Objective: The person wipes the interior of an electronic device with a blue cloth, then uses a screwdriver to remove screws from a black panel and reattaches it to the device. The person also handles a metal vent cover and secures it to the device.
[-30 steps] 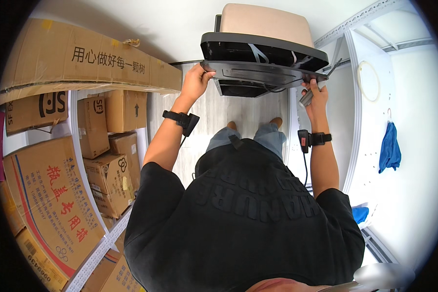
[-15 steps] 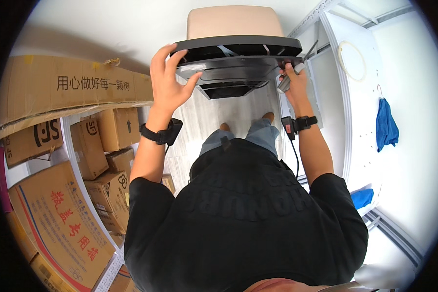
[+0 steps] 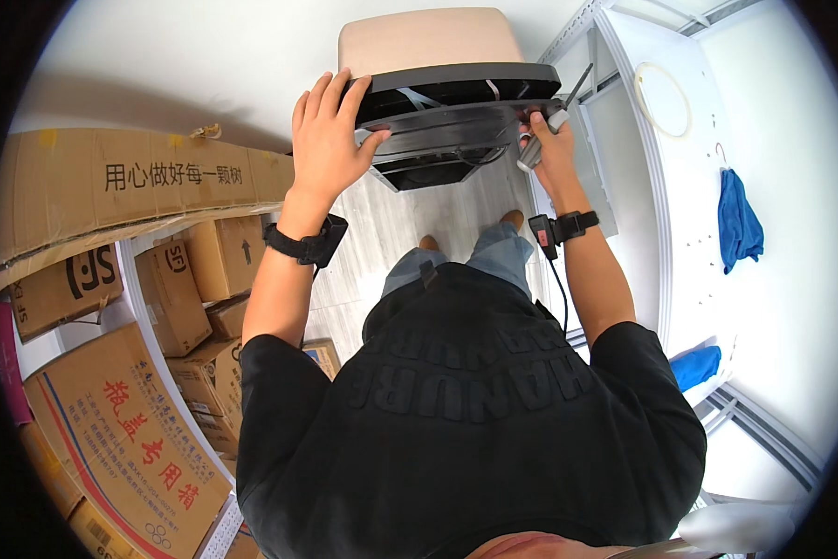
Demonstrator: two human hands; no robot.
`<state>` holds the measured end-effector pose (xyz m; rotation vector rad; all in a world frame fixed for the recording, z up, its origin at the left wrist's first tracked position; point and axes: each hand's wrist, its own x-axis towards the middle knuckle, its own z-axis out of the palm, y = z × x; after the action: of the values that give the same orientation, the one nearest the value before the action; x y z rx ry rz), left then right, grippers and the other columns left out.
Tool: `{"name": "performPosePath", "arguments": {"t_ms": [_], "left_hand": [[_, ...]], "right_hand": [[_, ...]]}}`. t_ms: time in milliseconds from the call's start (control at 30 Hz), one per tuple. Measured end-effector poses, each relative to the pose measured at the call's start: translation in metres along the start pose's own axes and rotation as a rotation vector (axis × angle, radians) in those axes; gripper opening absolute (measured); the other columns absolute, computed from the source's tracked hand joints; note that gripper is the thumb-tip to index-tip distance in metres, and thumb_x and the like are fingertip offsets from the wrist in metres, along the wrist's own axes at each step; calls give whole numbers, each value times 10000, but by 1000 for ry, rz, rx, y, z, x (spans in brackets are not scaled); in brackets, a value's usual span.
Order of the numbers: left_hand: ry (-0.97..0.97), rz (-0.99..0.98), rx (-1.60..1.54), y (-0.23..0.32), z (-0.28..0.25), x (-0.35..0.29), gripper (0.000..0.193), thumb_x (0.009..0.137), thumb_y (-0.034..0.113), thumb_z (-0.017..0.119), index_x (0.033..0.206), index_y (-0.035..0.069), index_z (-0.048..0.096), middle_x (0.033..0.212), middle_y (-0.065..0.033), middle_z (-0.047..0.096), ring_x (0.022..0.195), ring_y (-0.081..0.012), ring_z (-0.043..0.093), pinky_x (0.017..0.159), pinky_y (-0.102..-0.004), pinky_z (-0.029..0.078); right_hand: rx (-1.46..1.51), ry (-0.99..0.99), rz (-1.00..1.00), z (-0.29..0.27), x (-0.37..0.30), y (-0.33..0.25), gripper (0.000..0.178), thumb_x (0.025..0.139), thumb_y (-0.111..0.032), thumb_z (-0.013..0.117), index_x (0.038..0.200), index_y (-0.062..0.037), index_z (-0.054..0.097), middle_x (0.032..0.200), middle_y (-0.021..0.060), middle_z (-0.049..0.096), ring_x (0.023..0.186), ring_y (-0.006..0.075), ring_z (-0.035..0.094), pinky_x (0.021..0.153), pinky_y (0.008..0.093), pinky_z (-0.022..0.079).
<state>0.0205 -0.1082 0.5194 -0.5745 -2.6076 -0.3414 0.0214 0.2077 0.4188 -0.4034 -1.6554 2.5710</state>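
A wide black housing with a beige box-like back stands upright in front of me. Pale strips show in the dark gap between its top frame and lower panel. My left hand grips its left end, fingers over the upper edge and thumb against the lower panel. At the right end, my right hand is closed around a grey-handled screwdriver. Its thin dark shaft points up and to the right, away from the housing. The right thumb lies at the housing's corner; whether it touches cannot be made out.
On the left, shelves hold several cardboard boxes, with a long carton on top. A white perforated panel stands to the right, with a pale ring and blue cloth on it. Grey floor lies below.
The housing has shifted slightly left in view. My left hand has moved from spread fingers to lying over the housing's edge. The screwdriver shaft has come further into sight above my right hand.
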Motion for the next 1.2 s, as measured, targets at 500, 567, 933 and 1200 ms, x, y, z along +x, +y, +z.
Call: {"name": "performPosePath", "arguments": {"t_ms": [500, 567, 933, 1200], "left_hand": [[67, -11, -25, 3, 5, -4, 627, 664, 257, 794, 1227, 116, 559, 1281, -120, 520, 1185, -321, 465, 1006, -458, 345], [76, -13, -34, 3, 5, -5, 620, 666, 257, 793, 1223, 116, 561, 1274, -118, 525, 1181, -319, 467, 1005, -458, 344], [99, -37, -35, 3, 6, -3, 593, 677, 215, 781, 1219, 113, 563, 1252, -97, 547, 1170, -307, 485, 992, -437, 354], [127, -54, -54, 4, 5, -1, 572, 642, 217, 805, 1161, 125, 584, 1189, -97, 552, 1118, -288, 499, 959, -431, 358]], "right_hand": [[-143, 165, -242, 13, 0, 15, 313, 850, -97, 698, 1041, -29, 460, 914, 85, 589, 769, 180, 633, 703, 309, 553], [-186, 183, -262, 16, -2, 17, 316, 856, -90, 688, 1052, -16, 451, 950, 98, 571, 795, 190, 633, 730, 316, 556], [-177, 248, -297, 17, -2, 17, 387, 848, -27, 661, 1156, 31, 435, 1056, 125, 534, 845, 179, 631, 748, 300, 557], [-218, 120, -332, 42, -9, -42, 481, 834, -11, 660, 1270, 4, 457, 975, 115, 621, 733, 175, 656, 643, 285, 555]]}}
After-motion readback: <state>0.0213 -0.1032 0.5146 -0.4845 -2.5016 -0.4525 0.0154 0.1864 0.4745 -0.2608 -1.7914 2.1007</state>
